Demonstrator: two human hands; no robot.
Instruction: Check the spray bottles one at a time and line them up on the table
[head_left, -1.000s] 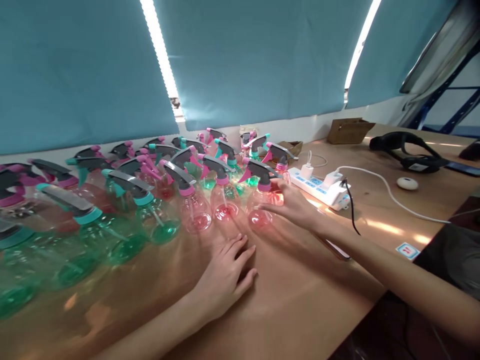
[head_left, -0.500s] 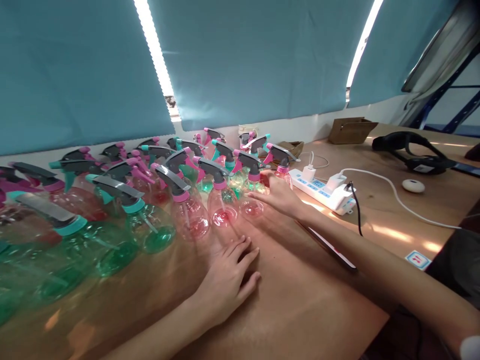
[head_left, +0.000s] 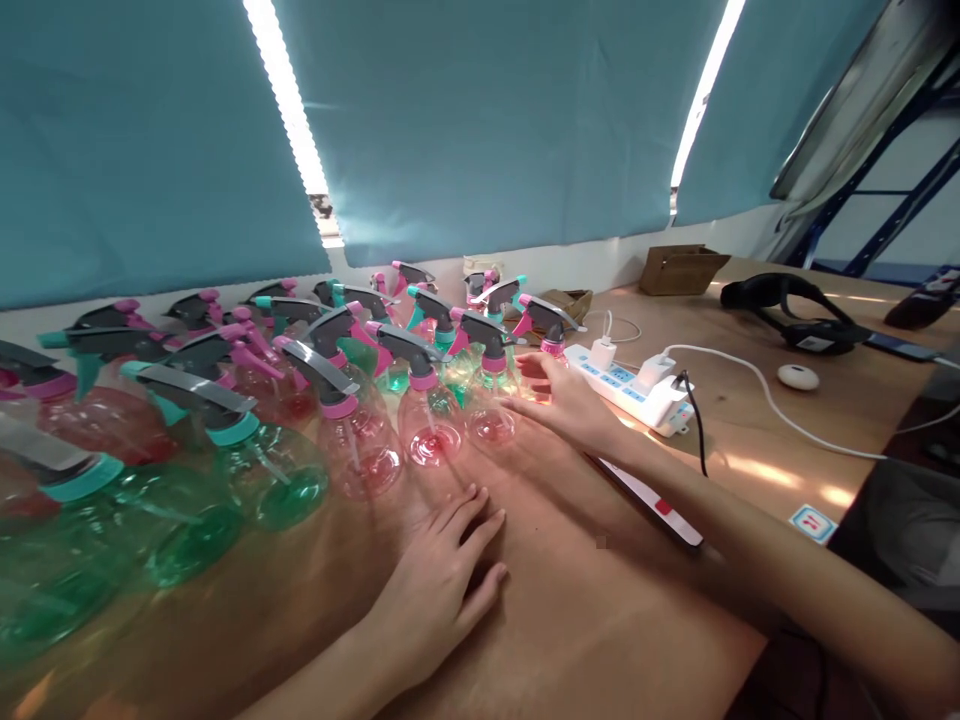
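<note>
Pink, clear plastic marks the spray bottle (head_left: 489, 400) nearest the right hand (head_left: 517, 381) in my feed; it stands upright at the right end of the front row, on the counter (head_left: 585, 600). Over the last second it has drawn closer to its pink neighbour (head_left: 429, 420). I judge from this that it now sits within the cluster — its placing looks about complete.

The right hand has its thumb and bent fingers parted at the bottle's right side; I cannot tell whether either is touching it. Behind that hand, a second pink-collared bottle (head_left: 547, 318) shows mainly its grey sprayer. The left hand (head_left: 442, 565) lies on the counter in front of the row, fingers loosely spread, holding nothing; it has stayed about where it was.

Farther left I see green bottles with teal collars (head_left: 270, 470), with more sprayers crowded behind. A flat white slab (head_left: 652, 500) with a red mark lies by the right forearm, showing more than a second ago. Beyond it sit a power strip (head_left: 667, 410) with white plugs, a white puck (head_left: 797, 377) and a black headset (head_left: 829, 335) — all well apart from the left hand.
</note>
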